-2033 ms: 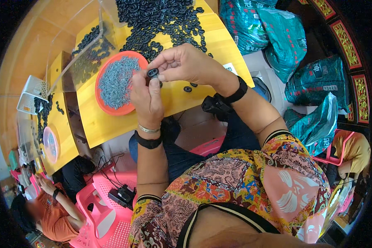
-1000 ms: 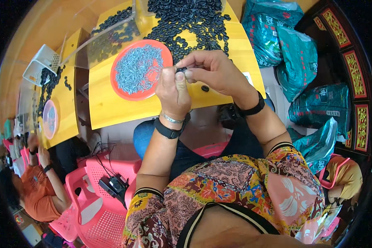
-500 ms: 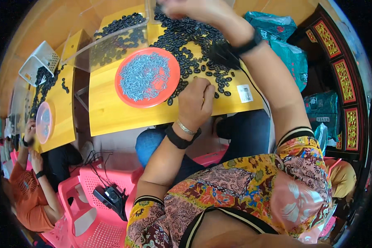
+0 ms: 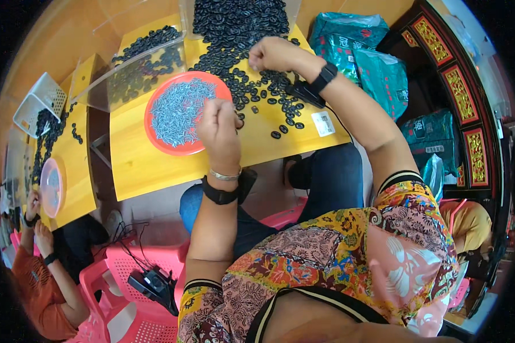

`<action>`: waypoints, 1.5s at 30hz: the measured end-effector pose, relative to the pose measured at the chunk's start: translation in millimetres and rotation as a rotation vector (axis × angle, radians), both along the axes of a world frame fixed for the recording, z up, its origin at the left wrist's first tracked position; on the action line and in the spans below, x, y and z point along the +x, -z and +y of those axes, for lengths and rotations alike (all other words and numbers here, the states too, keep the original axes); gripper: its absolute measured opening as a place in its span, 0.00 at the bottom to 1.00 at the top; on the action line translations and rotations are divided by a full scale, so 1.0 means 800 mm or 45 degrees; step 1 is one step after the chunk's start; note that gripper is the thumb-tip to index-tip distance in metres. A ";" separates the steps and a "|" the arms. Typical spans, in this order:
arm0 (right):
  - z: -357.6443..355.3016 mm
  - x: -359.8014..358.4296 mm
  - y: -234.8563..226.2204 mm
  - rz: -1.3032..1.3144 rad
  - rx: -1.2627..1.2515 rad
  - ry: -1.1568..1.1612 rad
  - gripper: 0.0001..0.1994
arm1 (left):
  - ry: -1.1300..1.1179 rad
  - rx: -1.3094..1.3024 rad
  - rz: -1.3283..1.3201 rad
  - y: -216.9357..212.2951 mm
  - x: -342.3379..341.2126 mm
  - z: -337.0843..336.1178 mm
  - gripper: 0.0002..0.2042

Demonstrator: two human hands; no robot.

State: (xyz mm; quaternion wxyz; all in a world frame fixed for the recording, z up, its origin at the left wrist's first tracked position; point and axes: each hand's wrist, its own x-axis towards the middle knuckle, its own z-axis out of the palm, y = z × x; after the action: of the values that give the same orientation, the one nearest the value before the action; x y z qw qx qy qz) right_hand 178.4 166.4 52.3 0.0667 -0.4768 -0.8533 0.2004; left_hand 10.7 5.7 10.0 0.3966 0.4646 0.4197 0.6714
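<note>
My left hand (image 4: 218, 130) is curled closed over the right rim of a round orange-red plate (image 4: 154, 97). On the plate lies a heap of small silver screw-like pieces (image 4: 180, 114). Whatever those fingers hold is hidden. Farther right, my right hand (image 4: 277, 54) is closed in a pinch above a spread of small black oval plastic pieces (image 4: 229, 66). Any piece in it is too small or covered to make out. Several loose ovals (image 4: 276, 135) lie toward the table's front edge. Both wrists wear black bands.
Clear plastic bins (image 4: 146, 74) with more black ovals stand at the back of the yellow table (image 4: 137, 166). Green bags (image 4: 380, 80) are piled at the right. Across a gap at left, a person in orange (image 4: 46, 286) works at another table. A pink chair (image 4: 137, 268) stands nearby.
My left hand has gone from beside the black ovals to the plate's right side. The right hand has come back nearer from the far heap of ovals. The view has shifted slightly.
</note>
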 end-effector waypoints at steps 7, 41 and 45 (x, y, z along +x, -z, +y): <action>-0.031 0.014 0.023 -0.019 0.113 0.062 0.07 | -0.003 0.004 0.014 0.005 0.002 0.004 0.08; -0.128 -0.029 0.026 1.255 -0.613 -0.081 0.07 | 0.179 -0.154 -0.016 0.003 0.004 0.003 0.08; -0.131 -0.027 0.031 1.336 -0.605 -0.055 0.08 | 0.221 -0.198 -0.007 0.009 -0.003 0.004 0.08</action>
State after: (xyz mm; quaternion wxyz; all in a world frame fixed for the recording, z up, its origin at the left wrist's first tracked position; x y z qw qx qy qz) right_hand 156.7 61.2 27.2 0.3682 -0.2979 -0.6470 0.5975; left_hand 8.0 8.6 2.4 0.4891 0.4651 0.4277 0.6013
